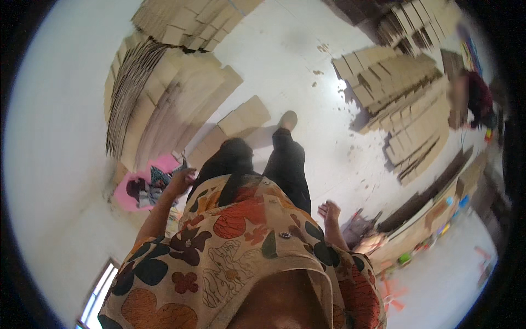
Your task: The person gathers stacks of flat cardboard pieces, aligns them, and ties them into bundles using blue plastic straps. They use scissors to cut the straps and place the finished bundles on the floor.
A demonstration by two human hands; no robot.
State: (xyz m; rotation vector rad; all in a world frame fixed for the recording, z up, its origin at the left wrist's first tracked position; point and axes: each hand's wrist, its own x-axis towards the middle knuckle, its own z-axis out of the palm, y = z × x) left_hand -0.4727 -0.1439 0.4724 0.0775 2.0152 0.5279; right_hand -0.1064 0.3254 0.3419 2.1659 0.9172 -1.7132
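Note:
My left hand (182, 181) hangs beside my left thigh with its fingers loosely bent and apart, and nothing shows in it. It is nearest to a pink sheet or bag (123, 194) with dark and patterned cloth on it, by the left wall. Away from my right hip, my right hand (330, 210) hangs with loosely curled fingers, holding nothing that I can see. Ahead on the left lie flat cardboard sheets (186, 93) in a large stack. A smaller cardboard piece (246, 116) lies on the floor just before my feet. Neither hand touches the cardboard.
More cardboard stacks (383, 79) line the right side, with others (192, 22) at the far left. A person in dark red (478, 93) is at the far right. A long bench or shelf (433, 216) with small coloured items stands right of me. Pale floor (279, 71) runs between the stacks.

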